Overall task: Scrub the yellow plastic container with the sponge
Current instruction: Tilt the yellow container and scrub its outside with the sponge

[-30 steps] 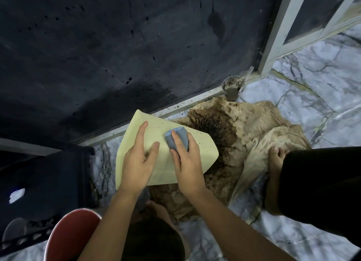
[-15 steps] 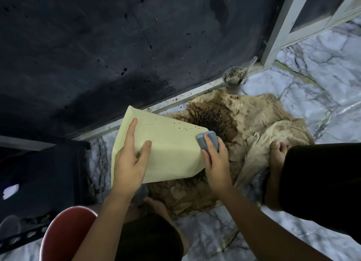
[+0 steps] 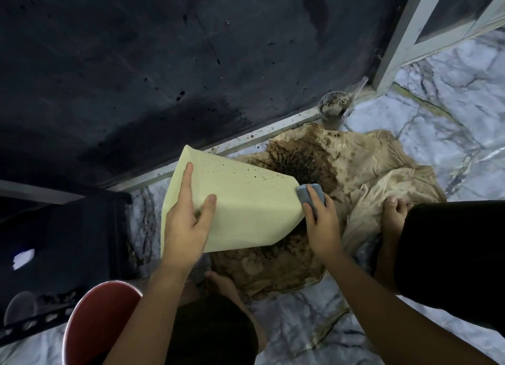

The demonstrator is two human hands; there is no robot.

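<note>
At the left, the left hand (image 3: pixel 185 222) lies on the yellow plastic container (image 3: pixel 246 201), fingers spread flat over its upper face and thumb apart, pinning it tilted above the stained cloth (image 3: pixel 355 173) on the marble floor (image 3: pixel 451 124). That brace looks sound; it should bear down firmly so the container cannot slide under scrubbing. Dark specks (image 3: pixel 254 173) dot the face near its upper edge, so strokes should probably cover that band. At the right corner, the right hand (image 3: pixel 322 222) curls closed around the blue-grey sponge (image 3: pixel 310 194), pressing it against the container's edge.
</note>
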